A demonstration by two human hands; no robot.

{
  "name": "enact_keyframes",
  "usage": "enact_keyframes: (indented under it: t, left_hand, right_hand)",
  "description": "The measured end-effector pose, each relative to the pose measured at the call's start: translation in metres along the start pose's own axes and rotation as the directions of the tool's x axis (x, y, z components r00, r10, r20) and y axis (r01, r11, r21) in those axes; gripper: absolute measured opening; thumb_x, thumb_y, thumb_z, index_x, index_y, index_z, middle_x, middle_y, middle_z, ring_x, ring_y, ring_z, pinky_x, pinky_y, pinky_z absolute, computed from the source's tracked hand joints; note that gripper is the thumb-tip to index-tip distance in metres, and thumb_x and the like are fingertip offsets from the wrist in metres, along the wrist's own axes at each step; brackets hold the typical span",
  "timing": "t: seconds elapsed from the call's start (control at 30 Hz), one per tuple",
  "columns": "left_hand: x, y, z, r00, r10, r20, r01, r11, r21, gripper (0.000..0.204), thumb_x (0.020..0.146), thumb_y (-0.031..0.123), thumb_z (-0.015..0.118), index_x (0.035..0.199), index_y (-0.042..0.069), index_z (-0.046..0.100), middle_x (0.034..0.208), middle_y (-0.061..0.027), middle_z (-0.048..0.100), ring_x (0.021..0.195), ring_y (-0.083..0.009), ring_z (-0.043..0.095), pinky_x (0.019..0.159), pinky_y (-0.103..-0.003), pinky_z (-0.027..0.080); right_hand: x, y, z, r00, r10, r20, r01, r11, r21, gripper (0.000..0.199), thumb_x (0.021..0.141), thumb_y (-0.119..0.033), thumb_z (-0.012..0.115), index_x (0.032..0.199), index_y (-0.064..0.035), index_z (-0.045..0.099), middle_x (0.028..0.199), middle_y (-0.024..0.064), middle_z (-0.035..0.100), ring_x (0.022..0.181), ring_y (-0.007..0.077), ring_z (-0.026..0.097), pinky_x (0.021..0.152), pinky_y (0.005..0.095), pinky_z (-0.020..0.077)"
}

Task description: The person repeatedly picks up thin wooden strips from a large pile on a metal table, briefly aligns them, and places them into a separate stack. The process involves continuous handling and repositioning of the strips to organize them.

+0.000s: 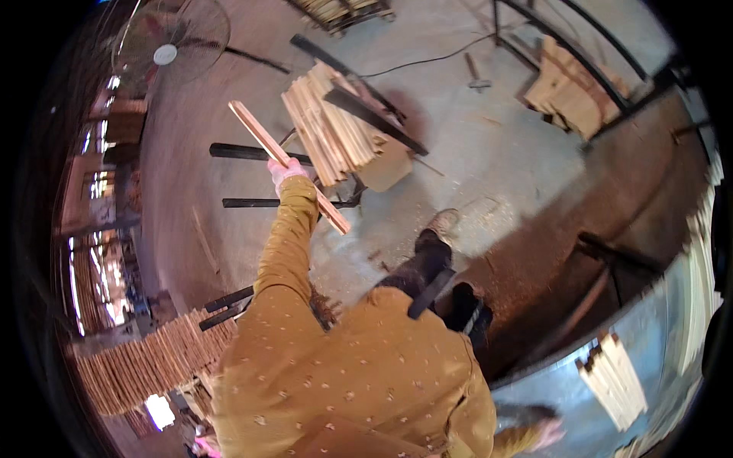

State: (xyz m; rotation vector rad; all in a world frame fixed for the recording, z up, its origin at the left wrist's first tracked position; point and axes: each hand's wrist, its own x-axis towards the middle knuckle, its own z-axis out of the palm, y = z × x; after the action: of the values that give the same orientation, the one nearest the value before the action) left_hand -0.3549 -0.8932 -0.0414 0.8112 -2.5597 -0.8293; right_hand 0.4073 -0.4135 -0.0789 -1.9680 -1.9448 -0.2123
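Observation:
My left arm reaches out ahead in a mustard sleeve, and my left hand [287, 169] is closed around the middle of a long, narrow wooden strip [256, 130]. The strip slants across the hand, its near end by my forearm. Just right of it, a stack of wooden strips [324, 122] rests between the dark bars of a rack [374, 118]. My right hand [548, 433] is low at the right, over a bluish metal tabletop [527, 397]. Motion blurs its fingers, so its grip does not show. Several pale wooden strips [615, 382] lie on that tabletop, apart from the hand.
A large fan [165, 54] stands at the far left. Stacked boards [153, 362] fill the lower left. Wooden pieces [573, 88] lean by a dark metal frame [641, 99] at the far right. A hammer-shaped tool [477, 80] and a cable [427, 61] lie on the floor.

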Motion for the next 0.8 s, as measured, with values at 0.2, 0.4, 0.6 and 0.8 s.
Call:
enact_keyframes:
  t: [0.2,0.4,0.6,0.8]
  left_hand:
    - [0.118,-0.038,0.107,0.994,-0.101,0.044,0.054,0.796,0.603,0.043,0.095,0.027,0.056,0.132,0.006,0.050,0.108,-0.0178,0.070,0.102,-0.0315,0.068,0.083,-0.045,0.053]
    - [0.140,-0.115,0.244,0.630,0.276,0.726,-0.726,0.540,0.425,0.045,0.096,0.021,0.055,0.136,0.003,0.047,0.117,-0.0175,0.065,0.110,-0.0303,0.063,0.091,-0.043,0.050]
    - [0.050,-0.065,0.221,0.242,0.461,0.853,-0.817,0.572,-0.077,0.048,0.096,0.015,0.054,0.141,-0.001,0.045,0.127,-0.0171,0.061,0.118,-0.0290,0.058,0.098,-0.040,0.046]
    - [-0.246,0.064,-0.013,-0.541,0.304,0.784,-0.184,0.867,-0.463,0.051,0.097,0.009,0.052,0.145,-0.004,0.042,0.137,-0.0167,0.056,0.125,-0.0278,0.054,0.106,-0.038,0.043]
  right_hand:
    - [-0.169,-0.133,-0.017,0.848,0.331,0.414,-0.354,0.935,-0.022,0.045,0.091,-0.030,0.067,0.125,-0.0014,0.061,0.114,0.0186,0.067,0.100,0.0277,0.065,0.089,0.0396,0.0531]
    - [-0.169,-0.090,-0.057,0.692,0.684,0.228,-0.704,0.710,0.007,0.048,0.088,-0.033,0.069,0.121,0.0014,0.062,0.109,0.0185,0.067,0.098,0.0281,0.064,0.088,0.0398,0.0517]
    - [-0.294,0.003,-0.136,0.355,0.934,0.053,-0.854,0.301,0.424,0.052,0.086,-0.036,0.070,0.117,0.0043,0.063,0.104,0.0183,0.067,0.097,0.0286,0.063,0.087,0.0400,0.0504]
    - [-0.239,-0.122,-0.147,0.571,0.802,-0.177,-0.744,0.597,0.301,0.068,0.076,-0.022,0.079,0.133,0.0003,0.051,0.110,0.0144,0.062,0.103,0.0267,0.059,0.093,0.0393,0.0475]
